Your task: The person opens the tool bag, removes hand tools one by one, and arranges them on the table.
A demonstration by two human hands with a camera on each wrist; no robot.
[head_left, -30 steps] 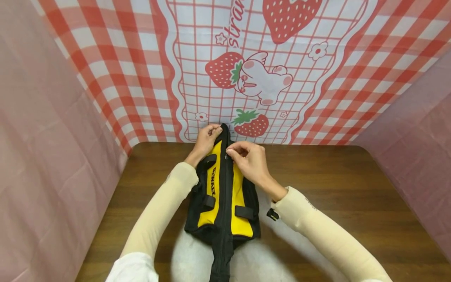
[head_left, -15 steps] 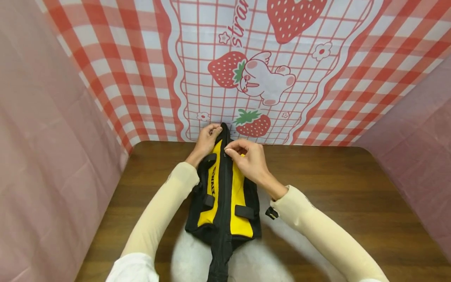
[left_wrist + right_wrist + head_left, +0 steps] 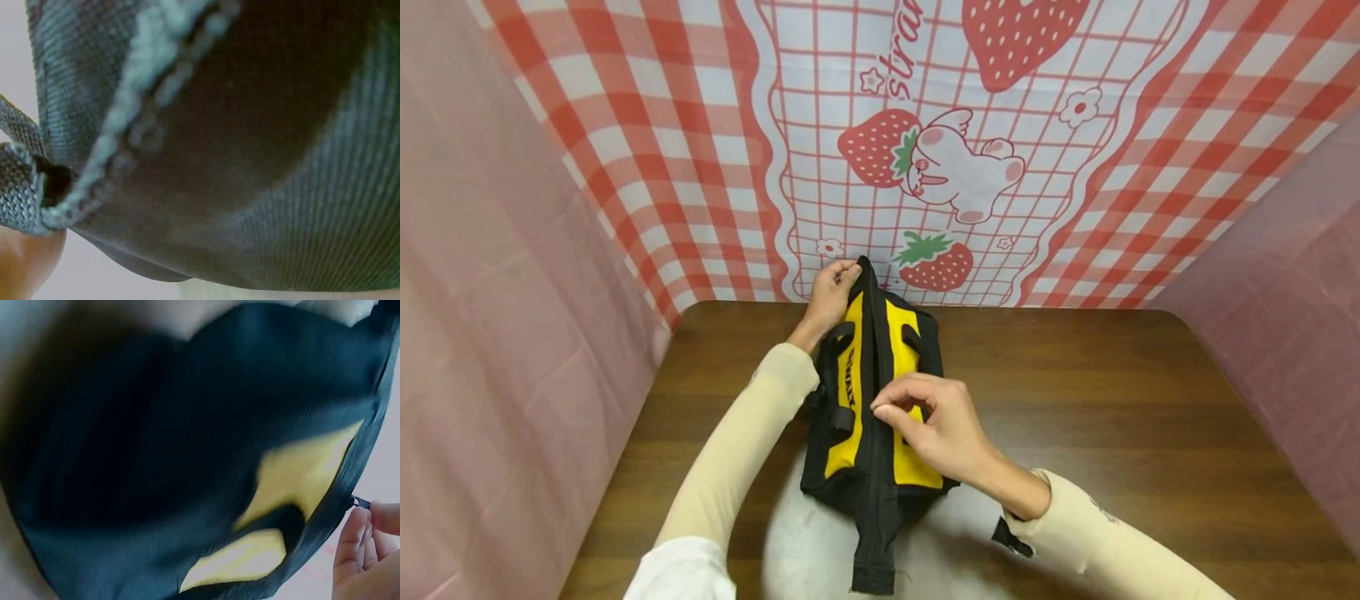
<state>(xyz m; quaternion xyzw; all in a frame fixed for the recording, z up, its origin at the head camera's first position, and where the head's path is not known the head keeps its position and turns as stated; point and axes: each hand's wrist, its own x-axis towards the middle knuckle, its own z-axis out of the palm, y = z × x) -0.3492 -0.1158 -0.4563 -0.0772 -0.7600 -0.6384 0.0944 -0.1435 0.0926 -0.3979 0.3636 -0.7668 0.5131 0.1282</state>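
Note:
A black and yellow tool bag (image 3: 917, 467) with DeWalt lettering stands lengthwise before me in the head view. At its far end, my left hand (image 3: 831, 296) pinches the tip of the black zipper band. My right hand (image 3: 943, 425) is over the middle of the bag, thumb and forefinger pinching the small zipper pull (image 3: 360, 502), which shows in the right wrist view. Behind the pull, the zipper (image 3: 876, 350) shows a narrow dark gap. Black fabric of the bag (image 3: 250, 187) and a webbing loop (image 3: 22, 181) fill most of the left wrist view.
The bag rests on a brown wooden table (image 3: 1075, 375). A strawberry-print checked cloth (image 3: 715, 167) hangs just beyond the far edge. Pink curtains (image 3: 497, 333) flank both sides. Black handle straps (image 3: 842, 419) lie along the bag's sides, and a loose zipper tail (image 3: 874, 567) extends toward me.
My right hand has drawn the zipper pull from near the bag's far end toward me to about the middle, and the zipper has parted behind it. My left hand has shifted slightly left with the band.

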